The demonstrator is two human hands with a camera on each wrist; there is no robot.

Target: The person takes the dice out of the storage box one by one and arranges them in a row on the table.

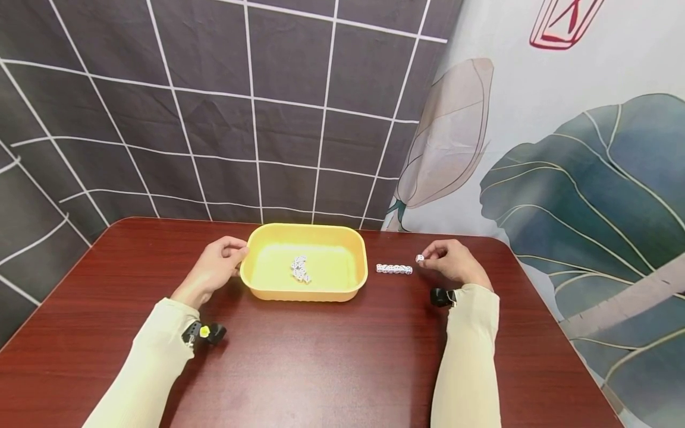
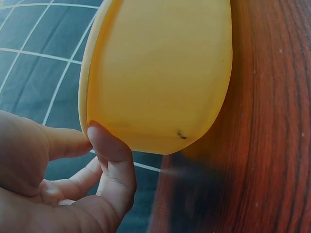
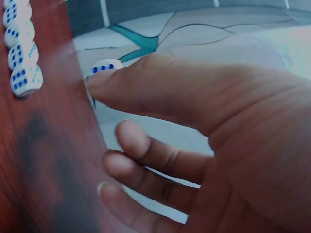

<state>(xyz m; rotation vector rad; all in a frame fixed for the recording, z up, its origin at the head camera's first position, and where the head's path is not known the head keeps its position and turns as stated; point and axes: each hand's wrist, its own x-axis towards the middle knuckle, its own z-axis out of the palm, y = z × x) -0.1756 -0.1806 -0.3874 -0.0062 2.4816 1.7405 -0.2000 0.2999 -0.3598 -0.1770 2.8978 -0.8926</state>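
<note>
Your left hand [image 1: 218, 264] pinches the yellow tray [image 1: 307, 295]; with your right hand [image 1: 452, 261] pinching a die [image 1: 420, 258], best lower it squarely against the dice row [image 1: 394, 269] right of frame centre.

Indoors, cloth-backed spot with a table [image 1: 310, 356]; home or office, can't tell which; dark grey cloth [image 1: 214, 119] with a white grid hangs behind the table's far edge, wrinkles and wavy lines say fabric, not tile; pale cloth [image 1: 516, 101] adjoins it on the right, printed with a big blue-green leaf [image 1: 588, 184], a pinkish bud [image 1: 452, 125] and a red seal-like mark [image 1: 570, 18]; table is reddish-brown wood grain, rounded far corners, smooth top with a bright reflection, could pass for office or household furniture; black cameras [image 1: 216, 333] on both wrists fit a recording setup.
</note>
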